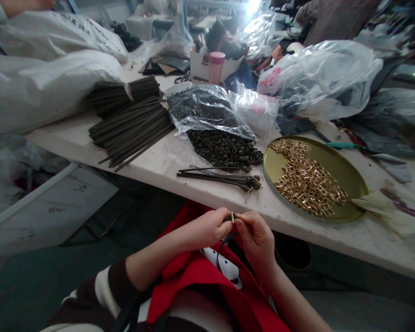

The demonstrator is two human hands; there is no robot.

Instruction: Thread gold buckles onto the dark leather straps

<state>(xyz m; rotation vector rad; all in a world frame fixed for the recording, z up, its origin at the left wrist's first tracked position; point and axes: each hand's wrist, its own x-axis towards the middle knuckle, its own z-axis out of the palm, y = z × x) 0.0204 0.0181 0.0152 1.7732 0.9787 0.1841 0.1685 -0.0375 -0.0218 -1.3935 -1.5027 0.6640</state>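
Note:
My left hand (213, 229) and my right hand (257, 236) meet above my lap, just off the table's front edge, fingers closed. Between their fingertips is a small gold buckle (233, 218) on a dark narrow strap (224, 243), whose tail curves down over the red apron (188, 267). The fingers partly hide where the strap passes through the buckle. Past my hands, a few dark straps with buckles at their right ends (217, 177) lie on the table. To their right, many loose gold buckles (307, 182) sit in a round, olive-gold tray (346, 177).
Bundles of long dark strips (134, 129) lie on the white table (152, 168). An opened plastic bag (207, 108) spills small dark loops (224, 150). Behind stand a pink cup (216, 68) and a large clear bag (327, 78). White sacks (51, 87) fill the left; another person (339, 20) is at the back.

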